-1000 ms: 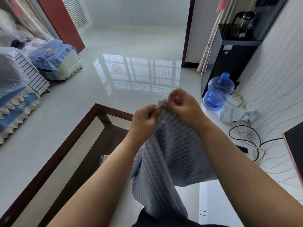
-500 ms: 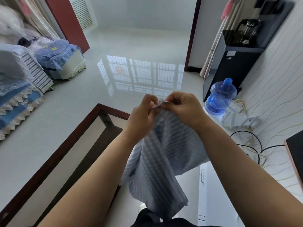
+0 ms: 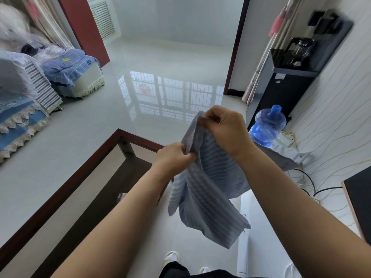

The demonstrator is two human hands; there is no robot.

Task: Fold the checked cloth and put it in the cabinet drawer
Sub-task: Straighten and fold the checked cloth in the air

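Your hands have come apart since a moment ago: they were pinching the same corner together, and now your left hand (image 3: 174, 157) has dropped lower and nearer while your right hand (image 3: 222, 127) has lifted up and farther away.

Far left, the covered sofa (image 3: 26, 91) sits well clear of the action. Moving right, the dark-framed glass table (image 3: 84, 171) runs under your left forearm. Then your left hand, fingers curled and pinching the cloth's edge partway down. Right beside it hangs the checked cloth (image 3: 208, 189), in mid-air between your forearms, draping down and toward you, touching neither table nor floor. Above, your right hand pinches the top corner between thumb and curled fingers. Farther right stand the blue water bottle (image 3: 269, 125) and the black dispenser (image 3: 287, 85).

Here's what matters: the held edge runs diagonally from your right hand, high and far, down to your left, low and near, with the cloth's bulk hanging below both grips. By my read, your left hand is nearer the loose lower end, so it looks best placed to run down that edge and find the next corner. No cabinet drawer is in view yet.
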